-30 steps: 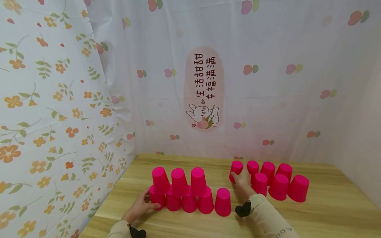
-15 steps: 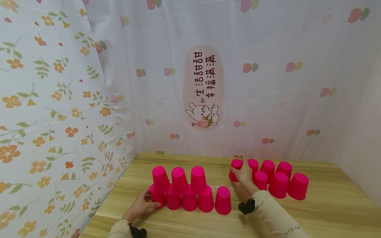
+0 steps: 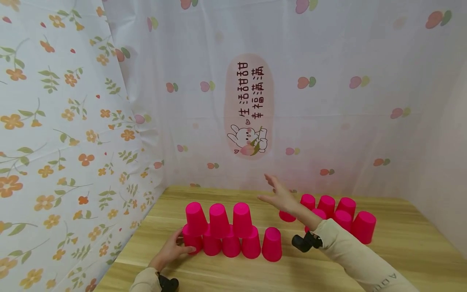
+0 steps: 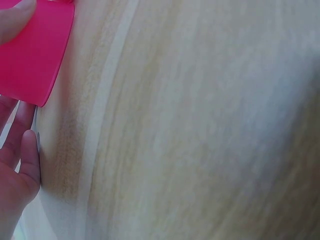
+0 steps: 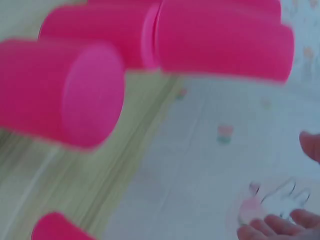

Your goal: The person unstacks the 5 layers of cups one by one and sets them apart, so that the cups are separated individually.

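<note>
At the table's (image 3: 219,278) nine o'clock, a base row (image 3: 231,246) of five stands upside down with three upper cups (image 3: 219,221) on it; the spot over its three o'clock end is unfilled. The left hand (image 3: 170,250) holds the nine o'clock end cup (image 3: 193,239), thumb opposite fingers. The right hand (image 3: 283,199), at twelve, spreads bare fingers. Seven loose cups (image 3: 343,221) stand at two; stacking looks about half done.

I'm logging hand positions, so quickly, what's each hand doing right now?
Left hand: gripping the leftmost lower-row bright pink, smooth, tapered cup, thumb against its side.
Right hand: open, raised, holding nothing.
</note>
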{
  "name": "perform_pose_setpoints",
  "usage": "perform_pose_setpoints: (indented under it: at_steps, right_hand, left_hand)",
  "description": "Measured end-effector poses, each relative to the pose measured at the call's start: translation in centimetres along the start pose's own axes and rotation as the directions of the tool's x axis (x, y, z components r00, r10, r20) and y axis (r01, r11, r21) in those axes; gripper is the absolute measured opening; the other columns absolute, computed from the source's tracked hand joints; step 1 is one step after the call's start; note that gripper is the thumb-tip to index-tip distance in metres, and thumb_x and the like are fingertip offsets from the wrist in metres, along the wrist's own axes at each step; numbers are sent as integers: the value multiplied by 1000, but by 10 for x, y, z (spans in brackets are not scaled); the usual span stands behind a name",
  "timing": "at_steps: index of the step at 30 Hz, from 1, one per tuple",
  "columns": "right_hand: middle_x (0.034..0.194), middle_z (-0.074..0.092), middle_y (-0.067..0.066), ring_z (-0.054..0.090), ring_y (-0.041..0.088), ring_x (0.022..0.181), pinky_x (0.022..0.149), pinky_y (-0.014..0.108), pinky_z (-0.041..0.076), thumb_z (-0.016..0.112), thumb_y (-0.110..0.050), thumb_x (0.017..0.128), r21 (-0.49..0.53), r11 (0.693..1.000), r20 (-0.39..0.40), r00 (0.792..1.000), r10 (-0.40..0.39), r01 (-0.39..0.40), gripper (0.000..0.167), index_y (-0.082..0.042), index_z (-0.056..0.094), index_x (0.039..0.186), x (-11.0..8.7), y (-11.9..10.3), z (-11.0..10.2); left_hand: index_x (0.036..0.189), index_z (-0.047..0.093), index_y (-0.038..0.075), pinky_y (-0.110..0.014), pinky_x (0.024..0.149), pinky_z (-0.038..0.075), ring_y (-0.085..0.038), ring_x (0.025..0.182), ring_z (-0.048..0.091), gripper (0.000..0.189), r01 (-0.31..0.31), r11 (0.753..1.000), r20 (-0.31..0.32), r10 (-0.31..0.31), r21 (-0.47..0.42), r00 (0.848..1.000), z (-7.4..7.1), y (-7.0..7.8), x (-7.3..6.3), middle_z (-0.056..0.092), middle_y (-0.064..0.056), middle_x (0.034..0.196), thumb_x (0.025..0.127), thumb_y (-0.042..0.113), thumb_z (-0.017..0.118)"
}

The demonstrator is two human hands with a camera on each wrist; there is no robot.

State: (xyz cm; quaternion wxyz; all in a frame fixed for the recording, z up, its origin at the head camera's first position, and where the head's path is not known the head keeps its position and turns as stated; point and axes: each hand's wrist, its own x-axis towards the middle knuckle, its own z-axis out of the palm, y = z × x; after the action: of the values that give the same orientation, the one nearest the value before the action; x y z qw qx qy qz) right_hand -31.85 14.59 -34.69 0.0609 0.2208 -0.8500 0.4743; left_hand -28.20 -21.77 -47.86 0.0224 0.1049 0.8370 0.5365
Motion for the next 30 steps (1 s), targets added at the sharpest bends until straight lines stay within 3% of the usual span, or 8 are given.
perform_pose_setpoints:
  at_steps: [6, 10, 15, 21, 30]
  right_hand:
    - [134, 32, 22, 29, 39, 123, 96, 52, 27, 63, -21, 82, 143, 990, 189, 982, -17, -10, 69, -1, 24, 136, -12, -13, 24]
    - [133, 35, 19, 32, 37, 121, 96, 52, 28, 65, -18, 81, 208, 978, 260, 965, -33, -23, 69, -2, 26, 135, -19, -16, 42]
    - [122, 45, 16, 43, 34, 111, 91, 50, 35, 67, -10, 78, 240, 971, 231, 972, -45, -12, 63, 0, 33, 130, -24, -13, 57]
    - [115, 49, 14, 48, 31, 105, 88, 46, 40, 66, -9, 79, 251, 968, 184, 982, -47, -1, 56, 0, 37, 126, -25, -10, 60]
    - [114, 48, 17, 49, 34, 103, 76, 36, 49, 66, -13, 79, 198, 980, 68, 998, -8, -6, 60, -3, 35, 129, -19, -16, 17]
  left_hand:
    - [124, 41, -5, -44, 81, 42, -34, 97, 52, 65, 5, 1000, -1, -5, -14, 1000, 0, 4, -2, 52, -16, 106, 69, 5, 74]
    - [124, 41, -5, -43, 81, 42, -34, 97, 52, 65, 6, 1000, -7, -6, -10, 1000, -1, 5, -1, 52, -15, 106, 69, 6, 74]
    - [123, 43, -6, -41, 81, 43, -34, 96, 53, 64, -23, 1000, -9, 23, -1, 1000, 0, -2, 1, 53, -16, 105, 68, 7, 75]
    - [123, 42, -6, -42, 82, 42, -34, 97, 53, 65, -25, 1000, -12, 25, -15, 1000, 2, -3, -1, 53, -18, 108, 68, 6, 75]
    - [123, 42, -5, -40, 80, 43, -32, 96, 52, 65, -28, 999, -8, 28, -26, 1000, 1, -3, -1, 53, -17, 108, 69, 6, 75]
